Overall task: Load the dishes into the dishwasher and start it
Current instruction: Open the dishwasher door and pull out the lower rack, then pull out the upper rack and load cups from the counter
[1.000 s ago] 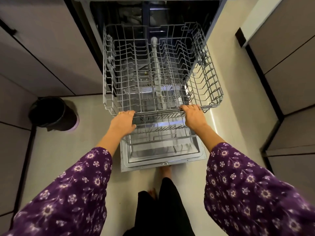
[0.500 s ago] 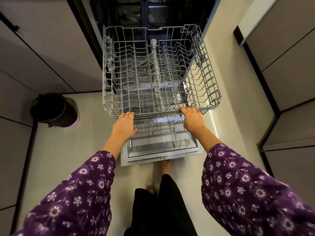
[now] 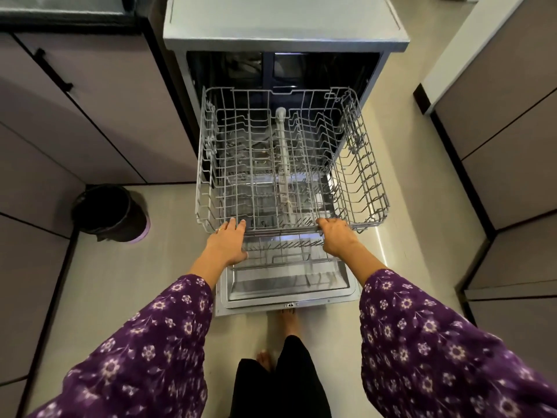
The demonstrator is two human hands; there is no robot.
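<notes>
The dishwasher [image 3: 283, 25] stands open with its door [image 3: 289, 294] folded down to the floor. Its grey wire upper rack [image 3: 372, 176] is pulled out over the door and holds no dishes. My left hand [image 3: 229, 245] rests at the left of the rack's front rim, fingers fairly straight against the wire. My right hand [image 3: 336, 236] grips the front bar on the right, fingers curled over it. Tines of a lower rack [image 3: 286, 244] show underneath. No dishes are in view.
A dark waste bin [image 3: 108, 212] stands on the floor to the left of the door. Cabinet fronts line the left [image 3: 90, 122] and right [image 3: 512, 122] sides. My feet [image 3: 287, 319] are just in front of the door's edge.
The view has tilted up, so the dishwasher's top now shows. Both hands stay at the rack's front rim. My left fingers have straightened from their curl over the rim.
</notes>
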